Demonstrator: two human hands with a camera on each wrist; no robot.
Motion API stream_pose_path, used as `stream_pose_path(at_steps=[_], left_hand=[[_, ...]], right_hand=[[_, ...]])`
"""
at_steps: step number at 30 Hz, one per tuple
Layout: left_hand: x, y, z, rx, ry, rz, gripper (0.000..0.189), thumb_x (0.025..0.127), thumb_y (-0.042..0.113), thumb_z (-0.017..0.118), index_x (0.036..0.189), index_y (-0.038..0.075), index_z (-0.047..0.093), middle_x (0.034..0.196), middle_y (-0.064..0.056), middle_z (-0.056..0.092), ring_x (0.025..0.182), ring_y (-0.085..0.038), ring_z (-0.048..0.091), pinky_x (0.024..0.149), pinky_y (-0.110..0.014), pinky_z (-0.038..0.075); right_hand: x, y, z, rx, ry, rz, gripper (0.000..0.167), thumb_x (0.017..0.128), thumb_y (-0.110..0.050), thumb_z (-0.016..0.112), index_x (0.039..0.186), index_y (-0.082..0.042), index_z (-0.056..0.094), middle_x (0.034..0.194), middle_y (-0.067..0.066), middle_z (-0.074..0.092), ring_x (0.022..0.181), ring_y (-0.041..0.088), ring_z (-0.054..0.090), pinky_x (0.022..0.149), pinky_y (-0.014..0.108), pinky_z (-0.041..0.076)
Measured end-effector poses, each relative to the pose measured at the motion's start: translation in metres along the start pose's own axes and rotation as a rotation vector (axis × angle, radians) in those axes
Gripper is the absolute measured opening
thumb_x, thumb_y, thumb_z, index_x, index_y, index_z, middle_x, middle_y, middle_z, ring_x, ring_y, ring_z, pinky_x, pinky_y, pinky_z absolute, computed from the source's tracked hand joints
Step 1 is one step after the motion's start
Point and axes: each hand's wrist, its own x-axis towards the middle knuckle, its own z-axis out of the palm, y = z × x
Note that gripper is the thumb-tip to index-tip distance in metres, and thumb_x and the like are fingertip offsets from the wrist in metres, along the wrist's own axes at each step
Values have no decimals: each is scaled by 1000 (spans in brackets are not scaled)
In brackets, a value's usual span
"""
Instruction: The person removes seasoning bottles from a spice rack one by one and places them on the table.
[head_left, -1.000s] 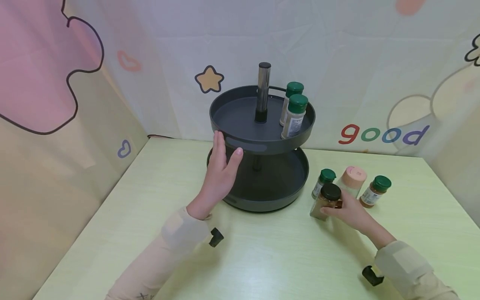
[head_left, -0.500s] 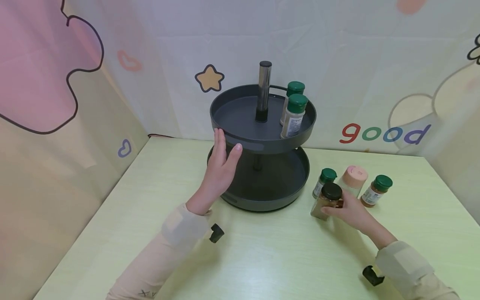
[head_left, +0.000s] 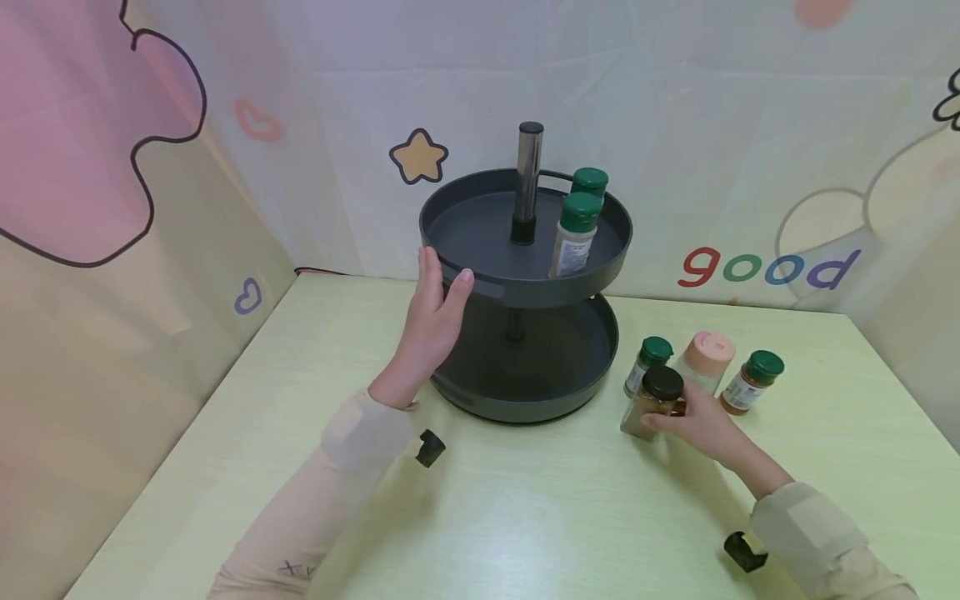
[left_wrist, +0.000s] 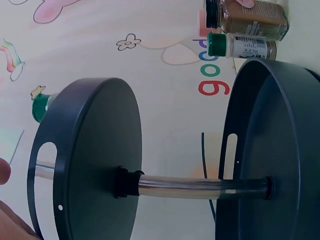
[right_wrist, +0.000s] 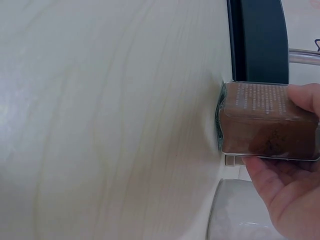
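Observation:
A dark grey two-tier turntable rack point(head_left: 525, 292) stands near the back of the table. My left hand point(head_left: 429, 321) has its fingers straight and touches the upper tray's left front rim. Two green-capped spice bottles point(head_left: 576, 237) stand on that tray, one behind the other. At the right, my right hand point(head_left: 701, 425) grips a square glass spice jar point(head_left: 645, 415) with a black lid and brown powder inside. In the right wrist view, thumb and fingers hold opposite sides of the jar point(right_wrist: 270, 120), whose base is at the table top.
Behind the held jar are a small green-capped bottle point(head_left: 651, 358) and a pink-capped bottle point(head_left: 707, 358). Another green-capped bottle point(head_left: 752, 383) stands to their right. A printed cloth backdrop point(head_left: 337, 167) hangs behind the table.
The upper tray has turned, bringing its front green-capped bottle leftward. My left hand has shifted slightly left and up along the rim. The right hand and its jar stay in place.

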Motion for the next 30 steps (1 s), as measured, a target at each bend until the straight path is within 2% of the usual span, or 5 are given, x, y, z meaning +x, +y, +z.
stream_pose_path(at_steps=[14,20,24,30], left_hand=[[21,-2,-6,17,29,-86,75,91,44,35,141,8,-7,149,-2,-14,136,-12,-11,112,-33,2],[6,3,2,-38,25,-32,79,91,41,39,141,10,-13,147,1,-19,135,-10,-16,111,-36,-2],[-5,11,9,-27,10,9,80,90,41,41,141,9,-13,148,0,-19,135,-13,-16,110,-43,-1],[-4,14,12,20,13,-12,81,89,46,39,141,9,-11,147,0,-21,136,-17,-16,109,-49,0]], right_hand=[[0,0,0,-6,5,-5,51,79,-26,64,116,2,42,103,17,53,85,24,47,68,29,42],[1,1,1,-14,12,-13,50,79,-25,65,115,2,44,102,17,54,84,23,49,68,29,43],[1,3,1,-17,15,-19,50,79,-25,65,114,2,44,102,17,54,84,24,49,68,29,43],[1,3,1,-10,15,-12,50,79,-25,64,115,2,44,103,18,54,85,25,48,69,30,42]])
